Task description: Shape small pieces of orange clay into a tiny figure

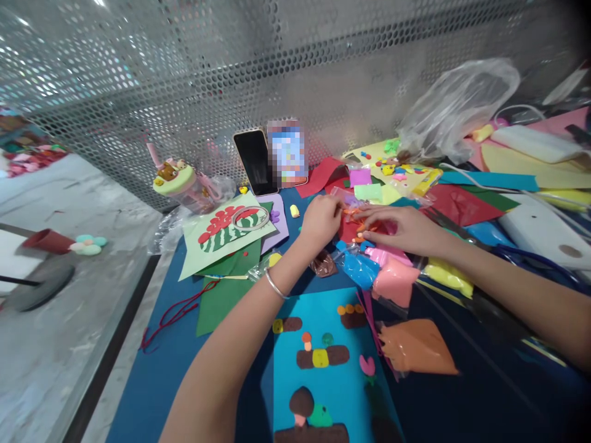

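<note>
My left hand (323, 221) is closed, its fingers curled at the near side of a small orange clay packet (353, 213). From the right, my right hand (392, 226) has its thumb and fingers pinched on the same packet, and small orange bits show by its fingertips. Part of the packet is hidden by my fingers. Just below lie a blue clay packet (359, 266), a salmon-pink clay packet (396, 282) and a brown clay packet (324, 264). Nearer me, a blue sheet (337, 314) carries clay mushrooms, brown-and-yellow blocks and a pink tulip shape.
A phone (255, 161) and a second screen (289, 154) lean on the perforated metal panel (184, 80). On the left stand a lidded cup (178, 184) and a watermelon picture (221, 231). An orange clay packet (418, 347) lies right; coloured papers and a plastic bag (457, 107) crowd the back right.
</note>
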Demonstrator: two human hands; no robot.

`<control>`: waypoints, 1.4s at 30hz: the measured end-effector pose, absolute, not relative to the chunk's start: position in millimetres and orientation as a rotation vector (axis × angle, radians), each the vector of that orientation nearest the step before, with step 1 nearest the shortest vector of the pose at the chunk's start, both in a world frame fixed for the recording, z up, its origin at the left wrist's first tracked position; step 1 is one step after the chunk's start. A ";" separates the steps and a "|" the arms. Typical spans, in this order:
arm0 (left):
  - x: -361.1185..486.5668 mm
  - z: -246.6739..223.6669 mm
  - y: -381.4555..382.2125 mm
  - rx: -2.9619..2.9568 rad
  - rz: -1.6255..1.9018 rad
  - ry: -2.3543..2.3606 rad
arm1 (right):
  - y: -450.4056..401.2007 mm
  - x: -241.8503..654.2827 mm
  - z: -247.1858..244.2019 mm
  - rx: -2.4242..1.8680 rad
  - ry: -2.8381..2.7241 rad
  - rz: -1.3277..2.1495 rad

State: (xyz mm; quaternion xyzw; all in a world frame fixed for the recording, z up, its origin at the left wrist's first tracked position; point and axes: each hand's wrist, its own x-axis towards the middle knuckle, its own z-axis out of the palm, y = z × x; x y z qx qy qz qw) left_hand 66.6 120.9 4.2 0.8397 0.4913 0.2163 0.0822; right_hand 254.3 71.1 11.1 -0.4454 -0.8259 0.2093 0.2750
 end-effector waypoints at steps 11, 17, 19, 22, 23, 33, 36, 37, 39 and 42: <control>4.1 41.3 97.0 2.491 0.983 1.519 | 69.1 254.1 16.4 -1.143 -2.022 0.770; -3.6 48.3 59.5 2.368 1.105 1.399 | 56.5 227.5 33.0 -1.193 -2.121 0.741; -3.5 50.1 48.4 2.353 1.131 1.356 | 55.0 215.4 34.5 -1.162 -2.176 0.755; -3.2 51.8 32.2 2.364 1.154 1.311 | 54.5 198.9 32.8 -1.118 -2.234 0.801; -3.3 51.5 27.5 2.365 1.158 1.302 | 54.3 194.2 31.6 -1.107 -2.238 0.831; -6.5 33.9 13.4 2.379 1.111 1.352 | 47.2 171.1 17.4 -1.091 -1.996 1.228; -6.2 33.0 13.5 2.411 1.107 1.356 | 44.3 171.0 17.6 -1.096 -1.977 1.222; -6.1 32.9 13.5 2.429 1.107 1.349 | 43.5 171.1 18.2 -1.098 -1.982 1.206; -6.0 32.6 13.3 2.472 1.113 1.321 | 42.1 171.3 19.6 -1.106 -1.992 1.178; -6.7 31.2 12.8 2.554 1.124 1.266 | 41.4 171.1 21.0 -1.128 -2.013 1.148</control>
